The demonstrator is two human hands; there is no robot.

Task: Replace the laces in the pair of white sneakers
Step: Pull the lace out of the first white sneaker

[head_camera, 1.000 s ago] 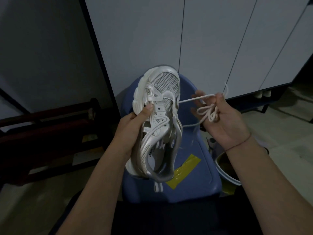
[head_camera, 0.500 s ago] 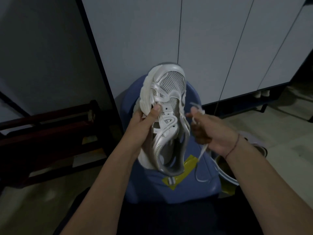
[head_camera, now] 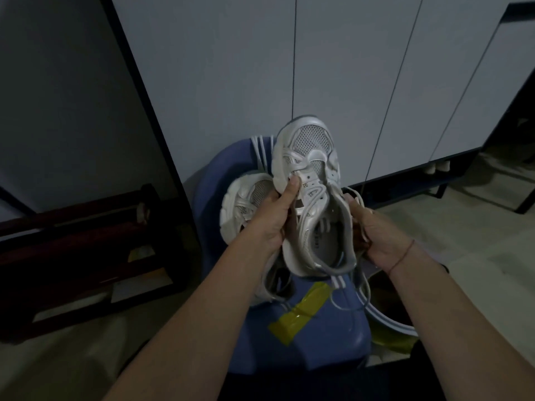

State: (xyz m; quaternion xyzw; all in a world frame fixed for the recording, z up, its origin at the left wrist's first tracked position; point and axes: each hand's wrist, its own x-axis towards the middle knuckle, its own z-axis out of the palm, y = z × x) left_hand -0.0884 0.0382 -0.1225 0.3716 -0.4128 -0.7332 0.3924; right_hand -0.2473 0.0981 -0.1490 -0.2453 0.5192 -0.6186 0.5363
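I hold a white mesh sneaker (head_camera: pixel 311 157) toe-up over a blue chair. My left hand (head_camera: pixel 272 212) grips its left side, thumb pressed beside the eyelets. My right hand (head_camera: pixel 373 235) is against the shoe's right side near the collar, fingers curled round a bunched white lace (head_camera: pixel 357 198); a loose strand (head_camera: pixel 363 287) hangs below it. The eyelets I can see carry no lace. A second white sneaker (head_camera: pixel 243 204) lies on the chair behind my left hand, partly hidden by it. Several white laces (head_camera: pixel 260 151) drape over the chair's back edge.
The blue chair (head_camera: pixel 318 337) has a strip of yellow tape (head_camera: pixel 301 311) on its seat. White cabinet doors (head_camera: pixel 333 68) stand behind. A dark wooden rack (head_camera: pixel 86 233) is on the left. A white-rimmed bowl-like container (head_camera: pixel 385 319) sits on the floor to the chair's right.
My right hand came down from beside the eyelets to the shoe's right side, lace still in it. The shoe rose and shifted right, uncovering the second sneaker behind my left hand.
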